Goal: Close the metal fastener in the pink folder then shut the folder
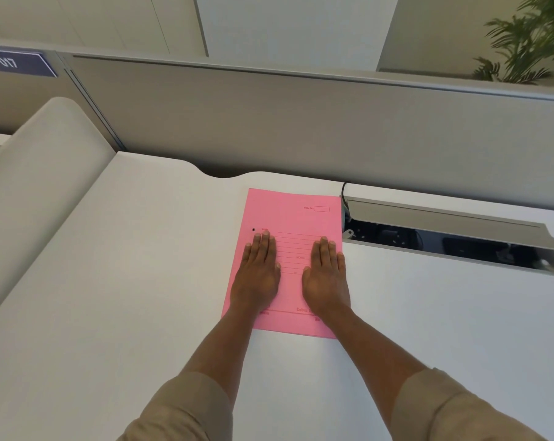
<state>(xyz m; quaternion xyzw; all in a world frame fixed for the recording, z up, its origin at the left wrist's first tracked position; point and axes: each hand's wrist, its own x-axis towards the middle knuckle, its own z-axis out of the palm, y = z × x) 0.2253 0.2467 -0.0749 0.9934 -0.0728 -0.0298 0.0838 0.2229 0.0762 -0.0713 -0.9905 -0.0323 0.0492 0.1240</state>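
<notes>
Hands — left [259, 275], right [325, 276] — flat on shut folder [296, 214].

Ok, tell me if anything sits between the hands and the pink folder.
Nothing visible does. The left hand and right hand both lie flat, palms down, directly on the cover of the folder, which lies shut on the desk. The fastener is hidden inside.

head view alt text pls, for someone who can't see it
Both hands, left hand and right hand, lie flat, palms down, on a closed pink folder on a white desk. An open cable hatch sits to its right.
</notes>
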